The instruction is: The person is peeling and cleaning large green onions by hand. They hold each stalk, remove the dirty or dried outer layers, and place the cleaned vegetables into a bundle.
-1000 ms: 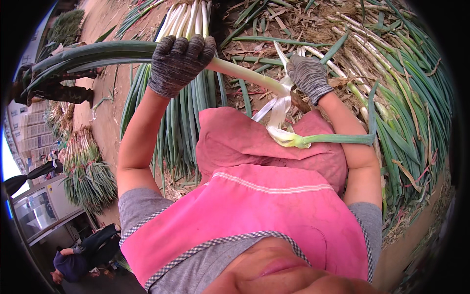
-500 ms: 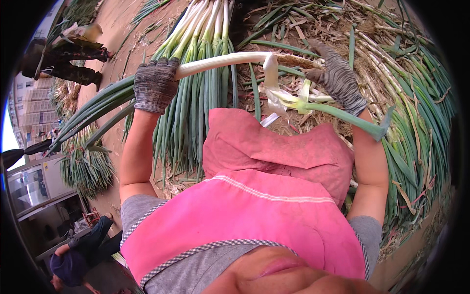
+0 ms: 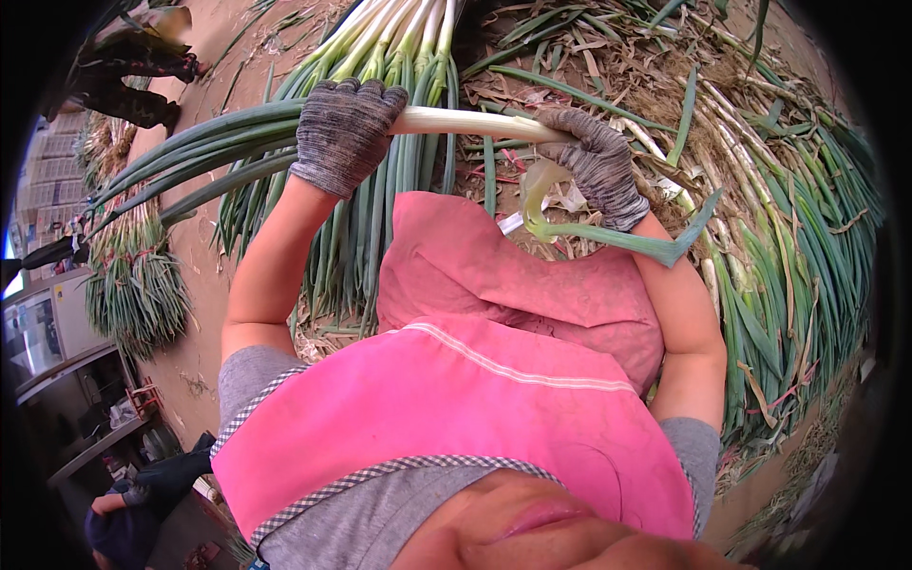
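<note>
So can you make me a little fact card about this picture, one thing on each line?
Left hand: gloved, gripping a long green onion near where white turns green
Right hand: gloved, curled at the onion's pale end
Hanging piece: a peeled leaf below the right hand; can't tell if attached
Ahead, left: a bundle of green onions, white ends away
At right: a big heap of green onions
Clothes: pink apron, gray shirt

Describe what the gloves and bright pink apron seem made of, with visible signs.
Gloves: probably knitted yarn, matt; their mottled grey streaks look like rows of stitches.
Apron: likely woven cloth, fairly smooth; soft drape and checked edging suggest fabric, cotton or synthetic unclear.
</note>
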`<control>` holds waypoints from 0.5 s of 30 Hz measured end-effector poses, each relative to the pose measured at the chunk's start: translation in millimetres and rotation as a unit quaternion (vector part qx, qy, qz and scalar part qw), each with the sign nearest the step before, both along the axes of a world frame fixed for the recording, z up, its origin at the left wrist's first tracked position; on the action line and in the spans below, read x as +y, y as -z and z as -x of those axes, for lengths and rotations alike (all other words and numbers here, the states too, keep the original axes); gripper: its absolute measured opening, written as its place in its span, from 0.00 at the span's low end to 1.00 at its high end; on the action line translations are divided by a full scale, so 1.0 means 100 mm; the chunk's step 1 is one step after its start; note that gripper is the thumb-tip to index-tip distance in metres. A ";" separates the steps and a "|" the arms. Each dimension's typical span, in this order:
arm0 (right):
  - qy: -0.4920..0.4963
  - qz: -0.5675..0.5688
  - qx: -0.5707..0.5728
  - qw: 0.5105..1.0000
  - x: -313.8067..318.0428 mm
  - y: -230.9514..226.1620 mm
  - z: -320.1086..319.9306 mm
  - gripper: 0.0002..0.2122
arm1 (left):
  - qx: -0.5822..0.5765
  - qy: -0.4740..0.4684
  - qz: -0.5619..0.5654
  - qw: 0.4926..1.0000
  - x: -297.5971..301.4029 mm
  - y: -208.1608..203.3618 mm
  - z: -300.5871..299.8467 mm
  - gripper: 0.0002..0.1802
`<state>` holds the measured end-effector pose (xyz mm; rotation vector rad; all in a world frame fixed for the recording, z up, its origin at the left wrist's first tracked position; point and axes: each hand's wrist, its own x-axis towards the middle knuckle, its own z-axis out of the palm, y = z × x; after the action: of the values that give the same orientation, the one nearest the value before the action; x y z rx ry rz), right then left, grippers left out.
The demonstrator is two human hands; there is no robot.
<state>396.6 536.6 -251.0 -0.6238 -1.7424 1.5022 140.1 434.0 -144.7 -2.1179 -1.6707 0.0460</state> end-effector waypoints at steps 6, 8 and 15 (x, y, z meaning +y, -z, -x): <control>0.014 0.070 -0.024 0.997 0.04 0.00 0.01 0.09 | 0.028 0.011 -0.032 0.999 -0.03 0.08 0.02 0.10; 0.038 0.037 -0.029 0.998 -0.02 0.02 0.09 0.06 | 0.018 0.002 -0.033 0.999 -0.06 0.14 0.09 0.08; 0.104 0.005 -0.015 0.994 0.09 0.15 0.00 0.06 | -0.020 0.024 -0.044 0.999 0.11 0.10 -0.02 0.03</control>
<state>396.5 546.0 -265.9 -0.8113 -1.6372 1.3644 142.5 445.1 -155.1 -2.1056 -1.6127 -0.0840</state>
